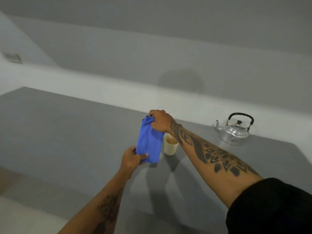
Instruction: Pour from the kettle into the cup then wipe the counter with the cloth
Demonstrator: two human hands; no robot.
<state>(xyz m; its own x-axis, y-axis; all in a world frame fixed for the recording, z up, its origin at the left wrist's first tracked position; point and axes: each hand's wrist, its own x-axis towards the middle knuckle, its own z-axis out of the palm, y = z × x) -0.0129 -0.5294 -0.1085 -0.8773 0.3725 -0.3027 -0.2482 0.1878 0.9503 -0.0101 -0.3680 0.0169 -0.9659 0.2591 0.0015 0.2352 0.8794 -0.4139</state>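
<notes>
Gripping a blue cloth (149, 142), left hand (132, 158) and right hand (160, 121) above grey counter (67, 141).

Dim, soft-focus (edges bowed), faint shadows.

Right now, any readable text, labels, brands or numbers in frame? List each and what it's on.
None readable.
kettle: a small dark mark low on the body, too small and blurred to read.
cup: plain, no print visible.
cloth: plain blue, no label visible, held between the left hand and the right hand.
</notes>
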